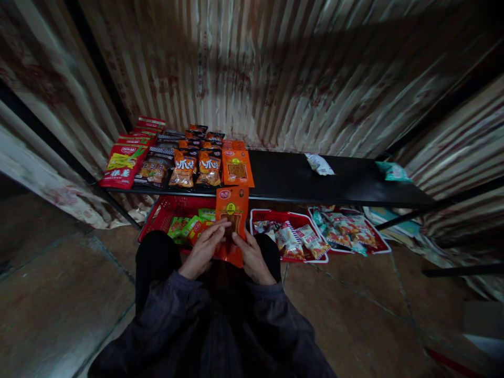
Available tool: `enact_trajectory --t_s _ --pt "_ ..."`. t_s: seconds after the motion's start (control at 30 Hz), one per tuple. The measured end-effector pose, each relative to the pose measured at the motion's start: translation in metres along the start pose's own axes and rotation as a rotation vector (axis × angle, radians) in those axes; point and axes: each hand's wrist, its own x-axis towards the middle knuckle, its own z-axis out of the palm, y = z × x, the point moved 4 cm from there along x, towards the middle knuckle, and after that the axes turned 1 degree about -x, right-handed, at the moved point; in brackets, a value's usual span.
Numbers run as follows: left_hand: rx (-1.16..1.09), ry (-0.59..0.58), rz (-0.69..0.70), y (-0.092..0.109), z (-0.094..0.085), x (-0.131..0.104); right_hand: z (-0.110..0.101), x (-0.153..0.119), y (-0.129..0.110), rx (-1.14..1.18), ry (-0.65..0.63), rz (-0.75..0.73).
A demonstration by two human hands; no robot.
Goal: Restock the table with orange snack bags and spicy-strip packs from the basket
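Observation:
An orange snack packet [231, 197] with a clear window stands tilted between my hands, above my lap and in front of the shelf edge. My left hand [205, 249] holds its left side, fingers lying across the front. At the lower right edge, my right hand [252, 255] grips it with the thumb in front and the other fingers hidden behind. A matching orange packet [237, 167] lies on the black shelf [275, 173] just beyond. Left of it are orange-and-black snack bags [183, 167], dark brown bags [155, 167] and red packets [124, 157].
Further right on the shelf lie a white packet [319, 164] and a teal packet [392, 171]. Beneath it are a red basket [157, 214] with green packets, a white-rimmed basket [271, 213] and another basket [380, 239] of snack bags. Striped curtains [252, 73] hang behind.

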Motion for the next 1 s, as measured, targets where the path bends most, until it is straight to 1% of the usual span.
enact_trajectory --t_s 0.07,0.13,0.3,0.37,0.47,0.6,0.67,0.77,0.8,0.93,1.0 --pt "-0.026 0.019 0.002 0.001 -0.003 0.003 -0.005 0.001 0.004 0.11 0.07 0.091" --pt "-0.033 0.1 0.017 0.0 -0.012 0.009 -0.007 0.0 0.004 0.148 0.083 0.157" --pt "-0.026 0.397 0.064 -0.001 -0.041 0.028 -0.013 -0.004 0.002 0.126 0.04 0.232" --pt "-0.058 0.455 0.069 0.001 -0.048 0.035 -0.015 -0.005 0.003 0.095 0.006 0.247" --pt "-0.068 0.478 0.031 0.004 -0.05 0.042 -0.016 -0.006 0.006 0.071 -0.034 0.257" --pt "-0.123 0.551 0.026 0.007 -0.049 0.044 -0.018 -0.007 0.007 0.096 -0.02 0.285" --pt "-0.193 0.529 0.013 0.005 -0.047 0.044 -0.019 -0.009 0.007 0.109 -0.012 0.301" --pt "-0.291 0.416 -0.053 0.002 -0.041 0.045 -0.019 -0.01 0.007 0.112 -0.014 0.327" --pt "-0.318 0.398 -0.075 0.001 -0.039 0.045 -0.018 -0.011 0.007 0.113 -0.026 0.334" --pt "-0.409 0.462 -0.121 0.004 -0.039 0.046 -0.014 -0.013 0.006 0.103 -0.072 0.348" --pt "-0.42 0.467 -0.132 0.006 -0.039 0.047 -0.015 -0.013 0.006 0.087 -0.078 0.342"
